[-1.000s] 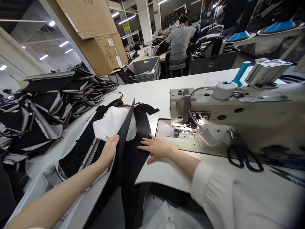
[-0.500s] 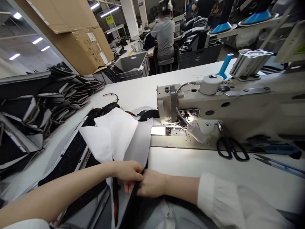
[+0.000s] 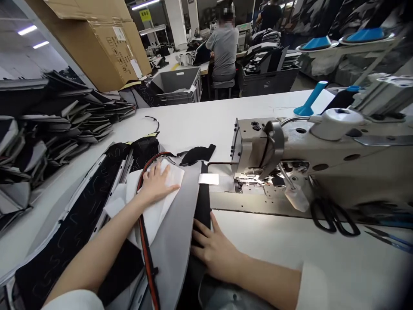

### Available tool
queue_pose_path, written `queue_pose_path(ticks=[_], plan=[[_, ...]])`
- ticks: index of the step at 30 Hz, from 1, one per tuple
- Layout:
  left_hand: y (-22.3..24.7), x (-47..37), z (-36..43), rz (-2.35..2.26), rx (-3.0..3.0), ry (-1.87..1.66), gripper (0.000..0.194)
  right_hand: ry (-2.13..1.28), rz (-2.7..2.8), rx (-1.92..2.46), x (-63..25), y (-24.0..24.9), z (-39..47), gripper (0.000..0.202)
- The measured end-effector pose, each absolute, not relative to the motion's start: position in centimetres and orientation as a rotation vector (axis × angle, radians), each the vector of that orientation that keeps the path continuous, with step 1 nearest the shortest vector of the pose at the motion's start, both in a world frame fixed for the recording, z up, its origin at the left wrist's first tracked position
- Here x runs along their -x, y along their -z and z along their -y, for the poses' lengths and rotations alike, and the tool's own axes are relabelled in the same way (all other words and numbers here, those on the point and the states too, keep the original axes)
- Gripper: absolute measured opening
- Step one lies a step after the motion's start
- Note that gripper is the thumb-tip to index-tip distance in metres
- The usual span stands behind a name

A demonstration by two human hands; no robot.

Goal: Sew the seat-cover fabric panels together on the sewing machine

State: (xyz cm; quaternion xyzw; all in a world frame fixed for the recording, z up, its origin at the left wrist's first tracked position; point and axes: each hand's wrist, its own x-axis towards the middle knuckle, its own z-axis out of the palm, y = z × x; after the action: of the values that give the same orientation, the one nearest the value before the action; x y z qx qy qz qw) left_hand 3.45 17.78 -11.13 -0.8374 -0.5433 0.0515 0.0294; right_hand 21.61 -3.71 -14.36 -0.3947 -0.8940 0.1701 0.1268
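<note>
My left hand (image 3: pixel 156 183) lies with spread fingers on a white sheet of fabric (image 3: pixel 161 219), on top of a grey panel (image 3: pixel 180 206). A black strip with red-orange edging (image 3: pixel 146 254) curves under my left wrist along the panel. My right hand (image 3: pixel 219 249) rests with fingers apart on a black fabric strip (image 3: pixel 203 202) at the panel's right edge. Just beyond, that strip reaches a bright white patch (image 3: pixel 208 178) beside the sewing machine (image 3: pixel 258 146). The panel's lower end runs out of view.
Black scissors (image 3: pixel 335 217) and blue-handled snips (image 3: pixel 387 239) lie right of the machine. Stacked dark panels (image 3: pixel 64 112) fill the left side, near a cardboard box (image 3: pixel 112 47). Past the table stand a grey crate (image 3: pixel 177 84) and a seated person (image 3: pixel 224 51).
My hands have come apart from their shared hold on the panel's edge. The left moved forward onto the white fabric; the right now lies spread on the black strip. The view has shifted.
</note>
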Motion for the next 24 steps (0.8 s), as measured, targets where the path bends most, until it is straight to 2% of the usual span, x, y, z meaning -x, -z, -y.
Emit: queue_pose_path(ticks=[3, 5, 7, 9, 11, 13, 17, 18, 21, 24], plan=[[12.7, -2.5, -17.0, 1.726, 2.648, 0.176, 0.073, -0.572, 2.584, 1.193, -22.1, 13.8, 2.3, 0.054], [13.0, -3.0, -16.1, 1.744, 2.746, 0.431, 0.052, -0.564, 2.581, 1.247, -22.2, 13.7, 1.3, 0.054], [12.5, -3.7, -15.2, 1.679, 2.917, 0.569, 0.03, -0.542, 2.577, 1.285, -22.2, 13.7, 0.9, 0.053], [11.1, -3.7, -14.5, 1.504, 3.051, 0.639, 0.023, -0.522, 2.567, 1.295, -22.1, 13.8, 1.4, 0.052], [8.6, -2.3, -13.9, 1.41, 2.998, 0.666, 0.025, -0.498, 2.55, 1.298, -22.1, 14.0, 2.2, 0.049], [5.3, 0.7, -13.7, 1.574, 2.744, 0.502, 0.028, -0.467, 2.533, 1.308, -22.1, 14.2, 3.0, 0.046], [-1.6, 7.0, -13.2, 2.222, 1.95, -0.397, 0.036, -0.398, 2.524, 1.323, -21.9, 14.6, 3.4, 0.044], [-2.7, 7.4, -12.9, 2.239, 1.815, -0.481, 0.042, -0.375, 2.527, 1.325, -21.8, 14.6, 3.4, 0.044], [-2.9, 4.0, -11.1, 1.922, 2.055, -0.323, 0.061, -0.289, 2.53, 1.34, -21.3, 14.7, 3.4, 0.041], [1.6, -3.4, -9.5, 1.534, 2.741, -0.192, 0.079, -0.223, 2.529, 1.359, -21.0, 14.6, 3.8, 0.038]])
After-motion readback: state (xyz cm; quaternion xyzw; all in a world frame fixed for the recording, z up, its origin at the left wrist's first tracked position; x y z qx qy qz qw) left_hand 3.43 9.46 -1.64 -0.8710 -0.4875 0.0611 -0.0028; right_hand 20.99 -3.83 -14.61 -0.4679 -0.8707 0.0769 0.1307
